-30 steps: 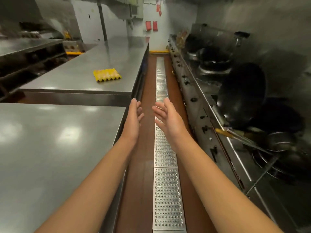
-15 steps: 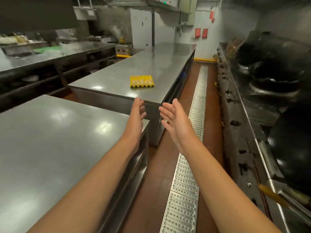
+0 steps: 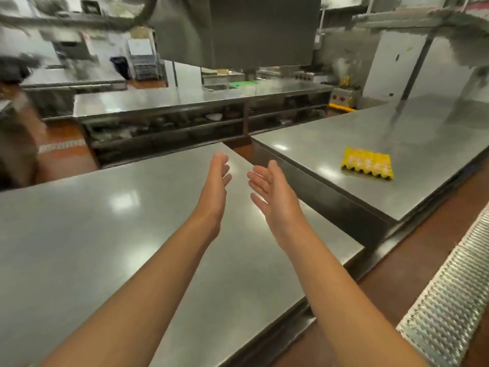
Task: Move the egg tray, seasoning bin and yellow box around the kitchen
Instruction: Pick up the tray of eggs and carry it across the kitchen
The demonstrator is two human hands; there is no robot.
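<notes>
A yellow egg tray [image 3: 366,162] lies flat near the front edge of the steel table on the right [image 3: 412,144]. My left hand [image 3: 215,178] and my right hand [image 3: 270,189] are stretched out side by side above the near steel table [image 3: 79,221], palms facing each other, fingers apart, holding nothing. The egg tray is well to the right of both hands, across a gap between the two tables. No seasoning bin or yellow box shows in this view.
A long steel counter [image 3: 185,99] with shelves of dishes below runs across the back. A large steel hood [image 3: 238,30] hangs overhead. A metal floor grate [image 3: 449,300] runs along the brown floor at the right.
The view has swung left, from the aisle and woks to the steel tables. The egg tray now sits at the right. Both hands stay open and close together.
</notes>
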